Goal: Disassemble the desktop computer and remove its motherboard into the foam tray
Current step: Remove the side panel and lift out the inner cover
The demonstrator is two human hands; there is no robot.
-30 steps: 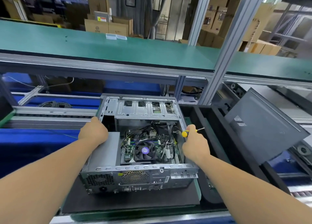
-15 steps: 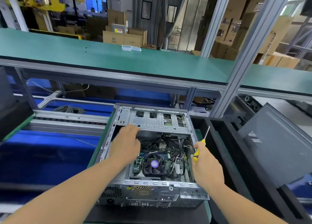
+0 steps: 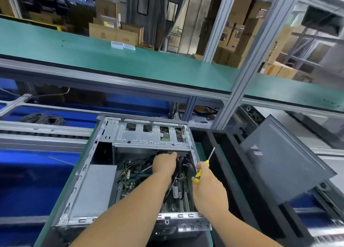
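The open desktop case point(image 3: 81, 174) lies flat on the green bench in front of me. Its motherboard point(image 3: 130, 179) shows at the bottom among black cables, partly hidden by my left forearm. My left hand point(image 3: 164, 163) reaches deep inside, fingertips down in the cable bundle just below the silver drive cage point(image 3: 149, 135); whether it holds a cable is hidden. My right hand point(image 3: 206, 187) hovers at the case's right rim and grips a yellow-handled screwdriver point(image 3: 201, 170), shaft pointing up and away. The black foam tray point(image 3: 219, 153) stands directly to the right of the case.
A grey power supply point(image 3: 95, 189) fills the case's left side. The removed dark side panel point(image 3: 279, 163) leans over the foam tray's right part. A green shelf point(image 3: 130, 60) on aluminium posts overhangs the far side. Blue bins and a cable coil point(image 3: 42, 118) lie to the left.
My left hand left the case's left rim and moved right and forward into the interior, down to the cables. My right hand kept the screwdriver by the right rim. My view moved closer.
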